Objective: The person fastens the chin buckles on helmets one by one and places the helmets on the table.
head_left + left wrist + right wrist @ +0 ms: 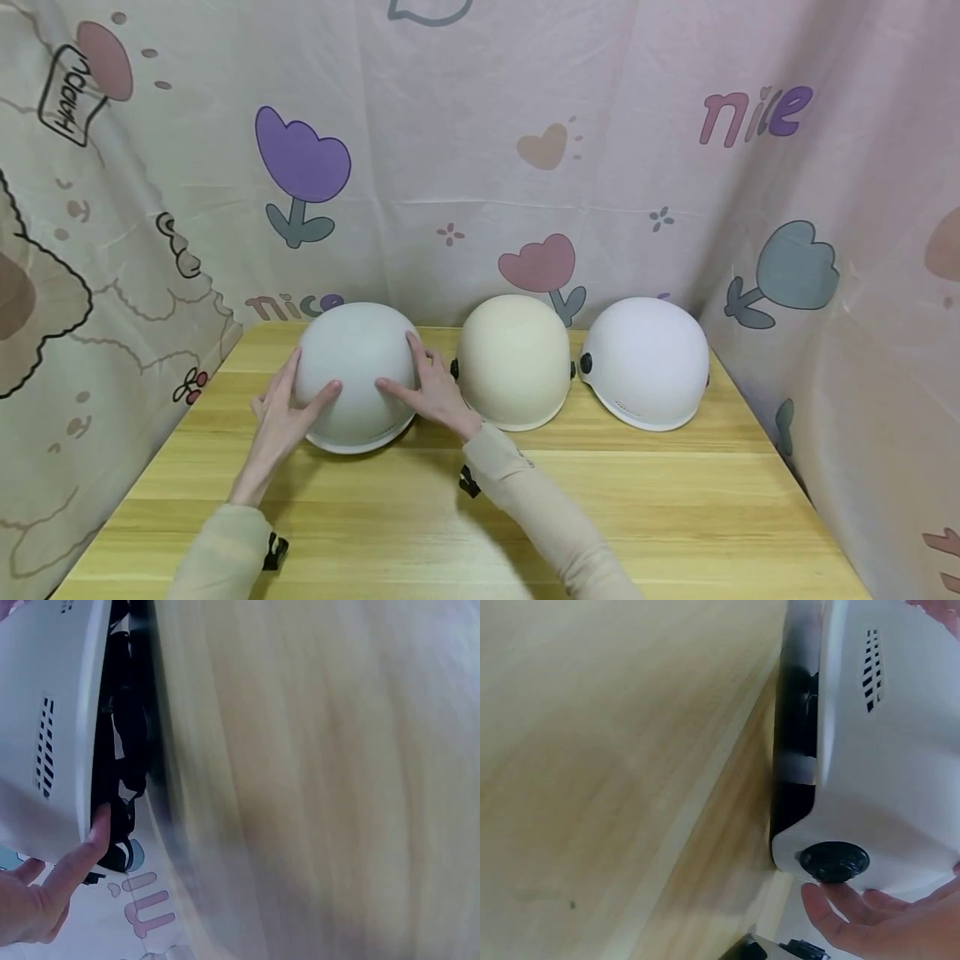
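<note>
A light grey helmet (360,346) is at the left end of a row of helmets, held between two hands. My left hand (281,417) grips its left side, thumb across the front of the shell; in the left wrist view a fingertip hooks in at the rim beside black straps (129,727). On the opposite side my right hand (441,395) has its thumb on the front and its fingers along the shell. Below a round black knob (834,862), the right fingers touch the side in the right wrist view. A dark gap shows beneath the rim.
To the right stand a cream helmet (513,358) and a white helmet (647,362), side by side near the back of the wooden table (405,533). A printed curtain (420,150) hangs behind the table and along both sides.
</note>
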Motion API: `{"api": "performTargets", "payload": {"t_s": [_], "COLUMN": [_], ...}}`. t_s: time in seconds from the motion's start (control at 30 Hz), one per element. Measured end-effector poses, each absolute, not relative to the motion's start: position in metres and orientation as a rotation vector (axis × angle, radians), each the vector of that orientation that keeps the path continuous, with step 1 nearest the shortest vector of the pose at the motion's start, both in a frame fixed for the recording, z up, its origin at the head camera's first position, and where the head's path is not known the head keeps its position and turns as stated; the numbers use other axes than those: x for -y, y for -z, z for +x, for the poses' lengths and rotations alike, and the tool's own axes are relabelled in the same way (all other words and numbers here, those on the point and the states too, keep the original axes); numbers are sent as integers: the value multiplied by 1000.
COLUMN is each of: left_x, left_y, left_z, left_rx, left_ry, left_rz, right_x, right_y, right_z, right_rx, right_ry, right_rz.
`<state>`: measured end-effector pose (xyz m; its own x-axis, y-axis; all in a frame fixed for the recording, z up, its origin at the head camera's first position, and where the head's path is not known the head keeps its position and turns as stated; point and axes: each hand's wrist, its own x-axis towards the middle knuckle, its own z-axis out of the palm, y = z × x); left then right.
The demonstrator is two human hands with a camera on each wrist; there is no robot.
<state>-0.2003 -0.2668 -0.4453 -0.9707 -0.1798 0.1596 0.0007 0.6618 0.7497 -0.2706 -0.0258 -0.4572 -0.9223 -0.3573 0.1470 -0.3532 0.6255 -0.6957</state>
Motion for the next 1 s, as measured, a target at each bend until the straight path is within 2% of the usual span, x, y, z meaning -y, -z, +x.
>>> {"api": "performTargets", "payload": {"t_s": [0.37,0.63,1.0], "left_x": [258,260,246], "left_y": [436,419,389], "left_z": [-196,-194,-190], "left_rx": [2705,2614,2602], "left_ry": [999,1204,1171], "left_rz": [155,191,222], "right_x": [18,12,8], "right_y": [450,448,443], "right_z": [-267,-269,-269], "right_rx": [-2797,-2780,-2691], "right_ry": [1229,1239,1437], "right_rz": [-578,-588,-672]}}
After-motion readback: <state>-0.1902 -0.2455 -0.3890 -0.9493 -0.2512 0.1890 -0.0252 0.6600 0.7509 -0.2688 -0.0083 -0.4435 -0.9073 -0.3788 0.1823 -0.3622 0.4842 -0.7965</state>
